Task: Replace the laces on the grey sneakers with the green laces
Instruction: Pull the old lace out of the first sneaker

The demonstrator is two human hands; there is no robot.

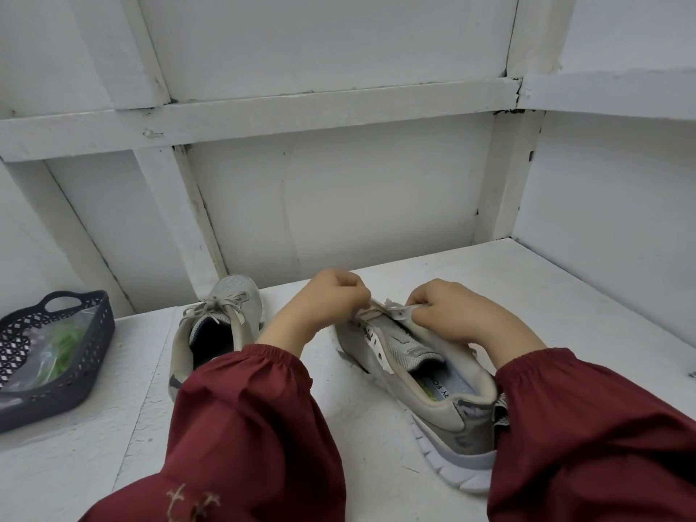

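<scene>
Insole: "Y FO"; left hand pinches lace, right hand eyelet strip.

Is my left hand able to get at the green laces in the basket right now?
Probably not yet: the left hand seems to pinch the old lace on the near sneaker. Once freed, only the other sneaker lies between it and the basket.
</scene>
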